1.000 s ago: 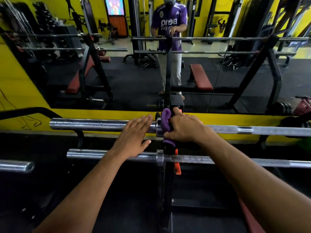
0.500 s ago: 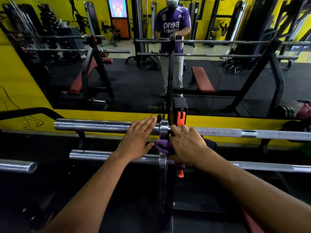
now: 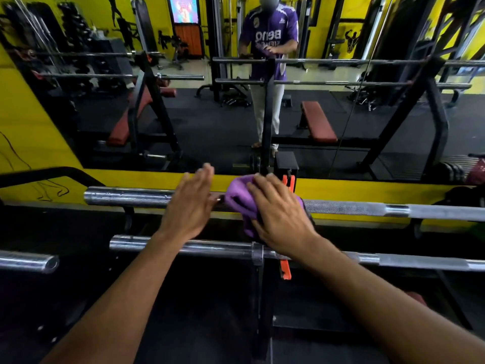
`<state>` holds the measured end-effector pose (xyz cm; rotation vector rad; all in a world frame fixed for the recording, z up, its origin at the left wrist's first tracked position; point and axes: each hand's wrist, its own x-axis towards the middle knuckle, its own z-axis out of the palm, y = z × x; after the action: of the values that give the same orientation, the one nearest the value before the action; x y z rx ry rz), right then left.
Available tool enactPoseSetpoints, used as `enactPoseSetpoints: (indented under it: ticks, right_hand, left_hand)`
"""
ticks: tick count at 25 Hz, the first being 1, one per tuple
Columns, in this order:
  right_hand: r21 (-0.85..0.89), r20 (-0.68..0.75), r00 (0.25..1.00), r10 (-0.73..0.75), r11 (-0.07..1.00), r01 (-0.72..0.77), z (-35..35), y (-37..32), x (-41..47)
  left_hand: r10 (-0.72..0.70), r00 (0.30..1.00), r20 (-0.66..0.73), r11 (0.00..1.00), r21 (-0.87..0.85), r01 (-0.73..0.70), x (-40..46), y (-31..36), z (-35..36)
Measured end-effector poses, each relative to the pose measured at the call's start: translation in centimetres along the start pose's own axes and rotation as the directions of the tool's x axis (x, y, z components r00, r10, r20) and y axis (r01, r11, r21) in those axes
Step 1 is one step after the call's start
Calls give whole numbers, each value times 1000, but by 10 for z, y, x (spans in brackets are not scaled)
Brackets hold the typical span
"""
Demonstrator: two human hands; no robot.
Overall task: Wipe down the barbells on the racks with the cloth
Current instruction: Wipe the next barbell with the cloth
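While right hand (image 3: 282, 214) presses purple cloth (image 3: 240, 198) on upper barbell (image 3: 367, 208), fingers spread, left hand (image 3: 190, 206) flat, fingers released.

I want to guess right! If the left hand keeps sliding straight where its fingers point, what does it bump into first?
Probably the yellow wall strip under the mirror. The left hand lies flat over the upper barbell, fingers pointing forward past it. Nothing shows between, though depth is hard to judge.

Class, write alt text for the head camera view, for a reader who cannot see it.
A person's right hand presses a purple cloth onto the upper barbell on a black rack, while the left hand rests flat on the bar's sleeve. A second barbell sits lower and nearer, and a wall mirror behind reflects the gym.
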<state>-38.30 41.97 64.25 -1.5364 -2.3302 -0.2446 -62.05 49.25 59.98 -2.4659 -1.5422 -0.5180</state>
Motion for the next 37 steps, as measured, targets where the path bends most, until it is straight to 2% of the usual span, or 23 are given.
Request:
enactPoseSetpoints:
  ticks: [2,5,7,9,11,12,13,14,15,17,18,20,23,27,30,32,33,34,35,36,37]
  right_hand:
    - [-68,88,996,-23,997,29,18,-3,19]
    - [-66,231,969,89,995,-75,4,1,62]
    - [-19,479,865,151,987,-161,-8,5,103]
    - [21,708,697,112,983,-180,-12,5,138]
    - [46,810,582,66,984,-175,-11,4,155]
    - [55,830,557,34,988,-142,-9,5,158]
    - [54,822,569,17,993,-108,-7,6,156]
    - [48,785,619,8,996,-74,-4,7,152]
    - [37,716,696,55,992,-117,-3,10,145]
    - [36,494,854,165,977,-209,1,10,121]
    - [9,357,920,163,984,-178,5,7,104]
    - [-58,169,981,90,995,-81,9,-2,62]
    - [-92,62,995,75,993,-69,3,-7,18]
    - [-81,39,952,303,951,-299,-8,-16,-7]
    - [-69,101,915,390,920,-385,-10,-38,-24]
    - [51,177,861,477,869,-492,-3,-54,-37]
    - [181,189,821,539,802,-569,7,-63,-46]
    - [362,195,748,635,662,-657,18,-74,-53]
    - [589,221,611,760,396,-705,30,-81,-59]
    - [788,334,435,836,6,-615,47,-84,-62]
    - [831,523,336,784,-381,-405,61,-88,-62]
  left_hand:
    - [-82,997,8,997,0,82,-6,-11,-1]
    - [-109,994,30,994,17,109,-6,-10,5]
    - [-125,992,37,992,12,124,-6,-9,6]
    - [-114,993,34,993,20,114,-7,-10,6]
    - [-120,992,51,993,20,119,-6,-10,4]
    - [-119,992,49,993,19,118,-7,-9,3]
    - [-117,992,48,993,21,117,-9,-8,3]
    - [-119,991,53,993,23,118,-9,-9,3]
    - [-122,991,56,992,25,121,-8,-9,3]
    - [-131,990,56,991,26,130,-6,-10,6]
    - [-133,990,54,991,26,132,-6,-11,6]
    - [-126,990,60,992,23,124,-5,-12,6]
    - [-120,989,90,993,20,118,-7,-12,7]
    - [-82,990,111,996,-30,86,-7,-17,7]
    - [-18,989,149,999,-44,25,-6,-21,2]
    - [56,980,190,998,-48,-47,-4,-26,-2]
    - [109,973,203,994,-36,-103,-2,-32,-4]
    - [168,965,200,986,-18,-167,2,-38,-6]
    - [230,955,187,972,7,-236,7,-45,-7]
    - [295,940,174,951,37,-305,12,-52,-8]
    - [357,919,168,926,66,-372,15,-58,-7]
